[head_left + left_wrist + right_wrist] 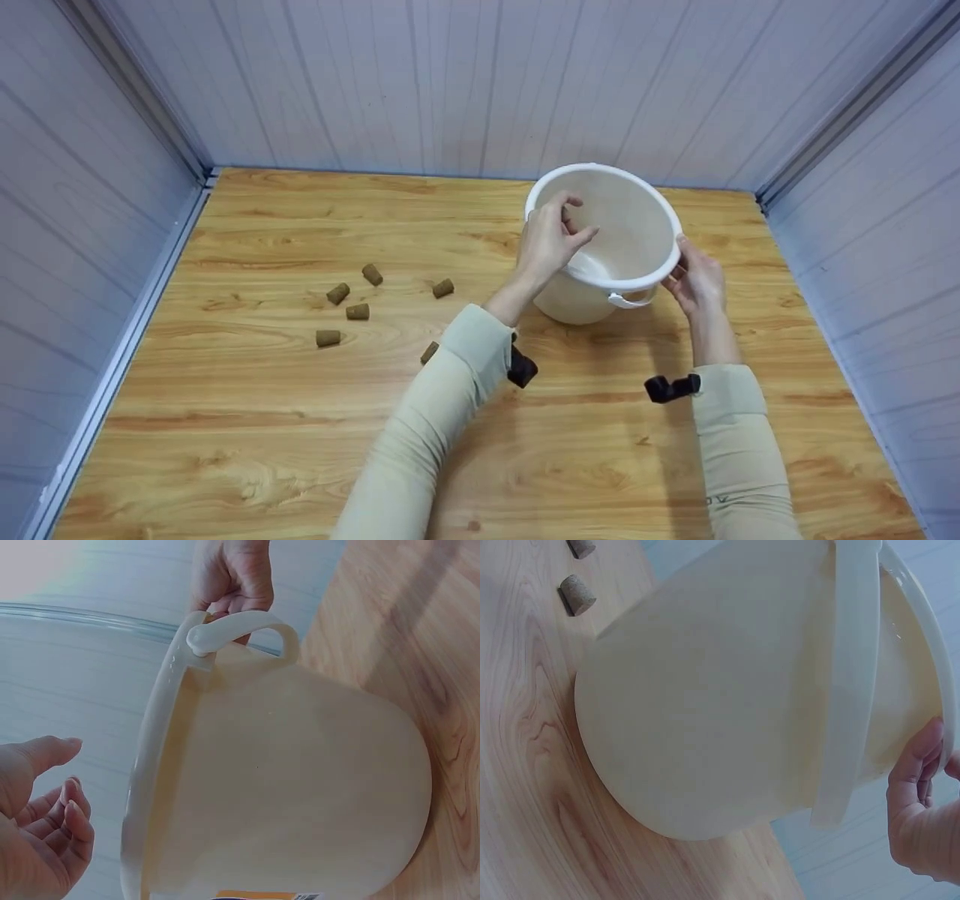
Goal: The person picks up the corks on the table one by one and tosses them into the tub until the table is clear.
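Observation:
A white plastic bucket (592, 300) with a rim and a side handle (247, 626) stands on the wooden table. Over its mouth is my left hand (551, 236), thumb and loosely bent fingers apart with nothing between them. My right hand (699, 277) grips the bucket's rim on the right side, its fingertips pinching the edge in the right wrist view. Small brown corks lie left of the bucket, among them one cork (443, 288) nearest to it and another cork (429, 352) partly hidden by my left sleeve. Part of the bucket's inside is hidden behind my left hand.
Several more corks, such as one cork (328, 338), lie scattered on the left half of the table (247, 420). Pale panel walls (465, 82) enclose the table at the back and both sides. The bucket stands close to the back wall.

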Tool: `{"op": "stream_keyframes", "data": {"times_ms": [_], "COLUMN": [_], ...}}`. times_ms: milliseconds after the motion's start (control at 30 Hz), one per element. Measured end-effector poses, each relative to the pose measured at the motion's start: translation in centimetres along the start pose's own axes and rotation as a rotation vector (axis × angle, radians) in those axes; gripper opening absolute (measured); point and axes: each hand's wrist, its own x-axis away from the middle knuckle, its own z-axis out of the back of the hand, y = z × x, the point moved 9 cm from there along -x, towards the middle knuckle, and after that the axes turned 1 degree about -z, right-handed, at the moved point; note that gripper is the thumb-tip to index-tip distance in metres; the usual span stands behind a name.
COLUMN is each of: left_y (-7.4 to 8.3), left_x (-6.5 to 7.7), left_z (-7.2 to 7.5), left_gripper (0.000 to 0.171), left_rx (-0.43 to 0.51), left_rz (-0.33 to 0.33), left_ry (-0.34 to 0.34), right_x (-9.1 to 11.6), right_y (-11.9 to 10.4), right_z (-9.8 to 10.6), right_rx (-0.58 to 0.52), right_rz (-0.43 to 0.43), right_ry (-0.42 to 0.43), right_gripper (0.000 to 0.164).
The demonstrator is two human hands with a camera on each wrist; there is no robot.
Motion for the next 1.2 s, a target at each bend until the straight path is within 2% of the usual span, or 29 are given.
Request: {"op": "stream_keyframes", "data": {"times_ms": [567,1033,1200], "left_y": [-0.4,-2.6,-3.6], "left_x": [2.2,4.8,5.6], "left_z": [2.2,4.4,5.2], "left_gripper": [0.031,0.029,0.028], "left_rx": [0.118,0.186,0.153], "left_rz": [-0.035,-0.058,-0.062], "left_ry": [0.022,0.067,0.077], "right_x": [0.0,0.1,0.1], "right_y": [-0.2,0.0,0.0], "right_z": [0.3,-0.2,-0.3], "right_rx": [-0.012,-0.019,-0.012], "right_rz": [0.007,-0.017,-0.008], "right_ry": [0.008,-0.016,-0.013], "right_gripper": [0.020,0.016,0.015]}}
